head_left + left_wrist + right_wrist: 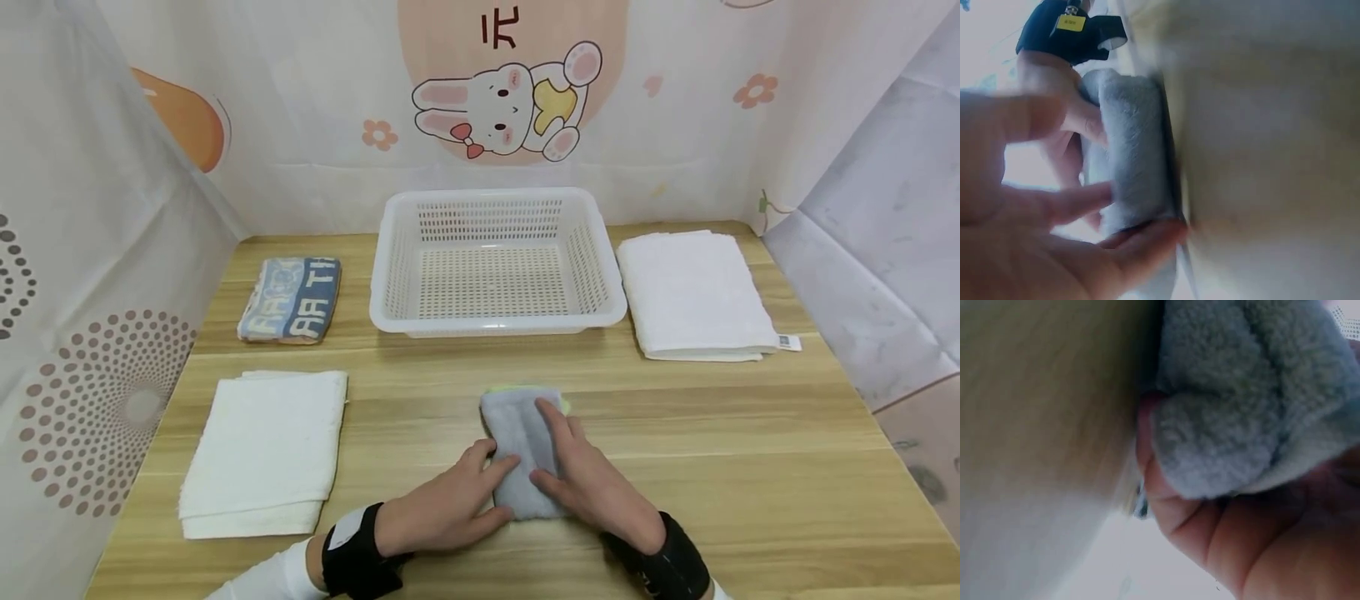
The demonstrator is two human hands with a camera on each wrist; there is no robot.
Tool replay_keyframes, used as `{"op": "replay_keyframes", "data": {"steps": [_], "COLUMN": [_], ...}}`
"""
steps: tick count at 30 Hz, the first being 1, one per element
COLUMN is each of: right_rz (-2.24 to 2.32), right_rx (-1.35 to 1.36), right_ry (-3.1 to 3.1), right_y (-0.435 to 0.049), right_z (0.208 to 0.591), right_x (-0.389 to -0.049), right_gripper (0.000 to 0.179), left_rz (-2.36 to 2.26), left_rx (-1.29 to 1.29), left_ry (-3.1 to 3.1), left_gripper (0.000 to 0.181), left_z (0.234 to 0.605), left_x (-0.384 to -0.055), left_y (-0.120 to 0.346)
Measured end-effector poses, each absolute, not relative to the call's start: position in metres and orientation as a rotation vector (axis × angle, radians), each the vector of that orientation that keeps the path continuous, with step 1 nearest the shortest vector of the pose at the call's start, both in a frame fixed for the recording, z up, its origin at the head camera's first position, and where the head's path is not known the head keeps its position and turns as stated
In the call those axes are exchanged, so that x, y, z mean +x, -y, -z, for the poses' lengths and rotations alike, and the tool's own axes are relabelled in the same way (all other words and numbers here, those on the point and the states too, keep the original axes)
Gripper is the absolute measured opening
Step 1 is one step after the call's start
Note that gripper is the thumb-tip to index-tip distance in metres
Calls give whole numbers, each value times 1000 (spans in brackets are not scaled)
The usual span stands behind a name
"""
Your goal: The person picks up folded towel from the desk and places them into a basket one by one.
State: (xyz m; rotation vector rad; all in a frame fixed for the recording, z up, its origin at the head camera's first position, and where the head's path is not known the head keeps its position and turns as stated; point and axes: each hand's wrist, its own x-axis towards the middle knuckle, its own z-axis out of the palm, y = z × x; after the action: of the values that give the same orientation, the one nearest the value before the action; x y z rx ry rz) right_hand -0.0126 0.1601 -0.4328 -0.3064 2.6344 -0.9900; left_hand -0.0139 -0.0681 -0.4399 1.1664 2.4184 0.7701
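A folded grey towel [527, 450] with yellow-green edging lies on the table in front of me. At its left side is my left hand [453, 504], its loosely spread fingertips touching the top and side edge. In the left wrist view one finger [1147, 247] rests against the edge, close to the tabletop. My right hand [596, 479] lies over the right side, index finger stretched toward the far end and thumb on top. Seen in the right wrist view, a finger [1154, 469] curls round the towel's edge beside the table.
A white plastic basket [498, 323] stands at the back. To its right lies a folded white towel [697, 296] with a tag. On the left are a blue patterned towel [291, 300] and another folded white towel [262, 450]. Printed curtains [315, 100] enclose the table.
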Motion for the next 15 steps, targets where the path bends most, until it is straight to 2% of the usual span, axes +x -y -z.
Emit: {"op": "replay_keyframes", "data": {"steps": [6, 15], "right_rz": [1064, 1124], "right_rx": [-403, -632], "right_ry": [-2667, -2890], "right_y": [-161, -161], "right_z": [434, 422], "right_x": [-11, -14], "right_gripper": [95, 100], "left_rz": [-1223, -1421], "left_rx": [1126, 1188], "left_ry": [-2445, -2517], "left_gripper": [28, 29], "left_z": [443, 433], "left_x": [-15, -22], "left_y": [65, 62]}}
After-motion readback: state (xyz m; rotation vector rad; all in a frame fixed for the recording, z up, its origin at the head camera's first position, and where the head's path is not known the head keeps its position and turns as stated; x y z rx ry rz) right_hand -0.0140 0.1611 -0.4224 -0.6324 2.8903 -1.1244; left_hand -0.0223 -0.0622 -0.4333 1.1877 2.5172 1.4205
